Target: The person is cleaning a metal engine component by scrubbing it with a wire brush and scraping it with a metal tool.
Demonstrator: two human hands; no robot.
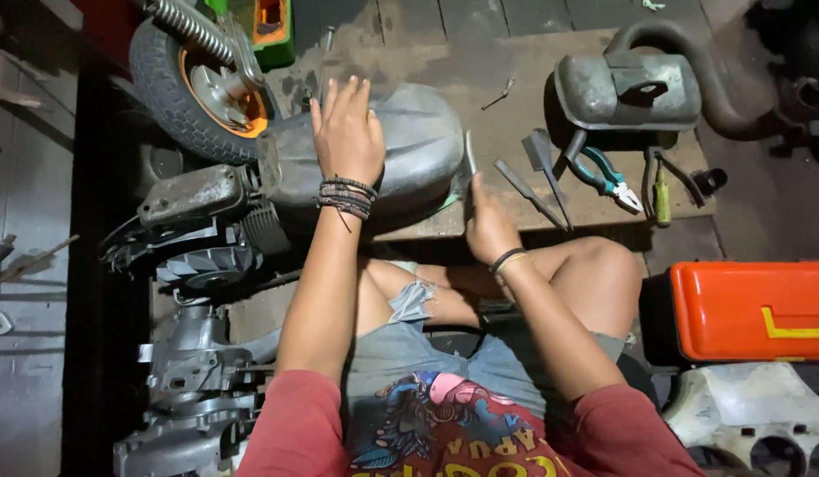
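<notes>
My left hand (346, 132) lies flat, fingers spread, on top of a rounded grey metal cover (418, 146) of a scooter engine. My right hand (486, 223) grips a thin metal tool (470, 152) whose tip sits against the right end of that cover. Beaded bracelets circle my left wrist; a dark band circles my right. I sit cross-legged on the floor in denim shorts and a red shirt.
A small tyre with an orange rim (202, 88) stands at upper left beside the engine block (202, 230). On a wooden board (524, 79) lie flat tools (542, 172), teal-handled pliers (608, 177), a green screwdriver (662, 196) and a grey exhaust muffler (628, 90). An orange toolbox (749, 309) sits at right.
</notes>
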